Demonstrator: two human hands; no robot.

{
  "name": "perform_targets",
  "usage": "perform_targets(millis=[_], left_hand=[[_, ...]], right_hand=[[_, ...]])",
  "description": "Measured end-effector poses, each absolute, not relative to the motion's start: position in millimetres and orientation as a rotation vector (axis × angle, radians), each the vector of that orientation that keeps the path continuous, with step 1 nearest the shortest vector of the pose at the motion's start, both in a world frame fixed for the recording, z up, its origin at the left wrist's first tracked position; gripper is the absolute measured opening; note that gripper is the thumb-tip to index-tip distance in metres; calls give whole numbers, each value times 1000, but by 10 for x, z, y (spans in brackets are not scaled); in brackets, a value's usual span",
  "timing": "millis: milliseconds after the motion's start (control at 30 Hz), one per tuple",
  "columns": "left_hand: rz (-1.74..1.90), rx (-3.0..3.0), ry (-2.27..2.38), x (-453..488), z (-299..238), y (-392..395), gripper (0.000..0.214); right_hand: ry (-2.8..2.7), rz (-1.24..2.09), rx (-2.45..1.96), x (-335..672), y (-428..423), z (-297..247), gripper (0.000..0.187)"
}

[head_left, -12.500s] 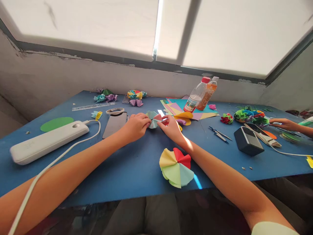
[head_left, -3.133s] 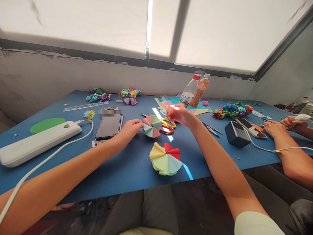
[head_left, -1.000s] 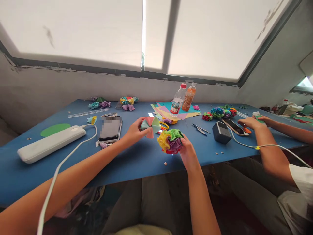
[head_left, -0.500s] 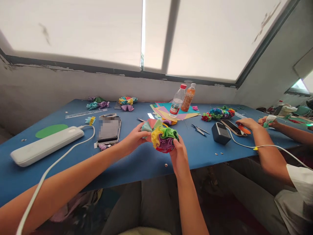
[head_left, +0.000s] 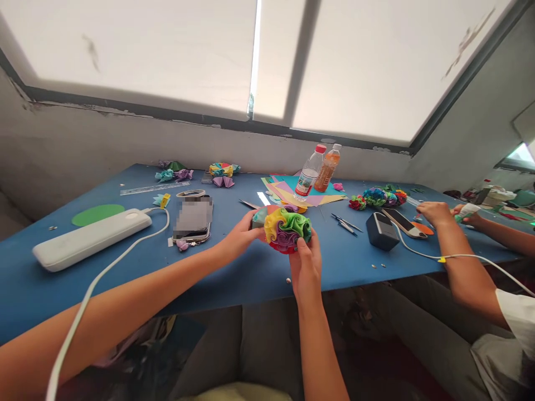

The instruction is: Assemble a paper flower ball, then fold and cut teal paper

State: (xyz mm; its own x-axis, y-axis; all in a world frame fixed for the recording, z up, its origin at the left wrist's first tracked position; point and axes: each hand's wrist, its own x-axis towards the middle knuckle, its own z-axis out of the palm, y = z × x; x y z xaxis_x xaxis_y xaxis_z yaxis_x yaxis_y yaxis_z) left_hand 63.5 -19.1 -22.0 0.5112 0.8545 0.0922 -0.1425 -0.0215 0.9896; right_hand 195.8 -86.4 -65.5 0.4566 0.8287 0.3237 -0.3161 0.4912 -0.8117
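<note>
My right hand [head_left: 306, 266] grips a folded paper flower half [head_left: 287, 229] of yellow, green, purple and red curls, its open side facing me. Behind it, my left hand [head_left: 241, 238] holds a second paper half [head_left: 259, 214] in teal and red, mostly hidden by the first. The two pieces are pressed together above the blue table [head_left: 234, 278], near its front edge.
A white power bank [head_left: 92, 238] with its cable and a phone [head_left: 193, 218] lie to the left. Two bottles [head_left: 317, 170] stand on coloured paper sheets [head_left: 288, 192] at the back. At the right, another person's hands [head_left: 437, 211] work beside a black box [head_left: 379, 230] and paper flowers [head_left: 376, 197].
My right hand brought the curled flower half up against the piece in my left hand; the two were apart a second ago and now meet.
</note>
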Motion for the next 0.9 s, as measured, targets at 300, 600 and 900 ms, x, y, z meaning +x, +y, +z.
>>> perform_targets(millis=[300, 600, 900], left_hand=[[923, 1406, 623, 653, -257, -227, 56], [947, 1309, 498, 640, -355, -192, 48], [1009, 1602, 302, 604, -357, -245, 64]], right_hand=[[-777, 809, -744, 1903, -893, -687, 50], [-860, 720, -901, 1905, -910, -689, 70], [-907, 606, -974, 2015, -882, -804, 56]])
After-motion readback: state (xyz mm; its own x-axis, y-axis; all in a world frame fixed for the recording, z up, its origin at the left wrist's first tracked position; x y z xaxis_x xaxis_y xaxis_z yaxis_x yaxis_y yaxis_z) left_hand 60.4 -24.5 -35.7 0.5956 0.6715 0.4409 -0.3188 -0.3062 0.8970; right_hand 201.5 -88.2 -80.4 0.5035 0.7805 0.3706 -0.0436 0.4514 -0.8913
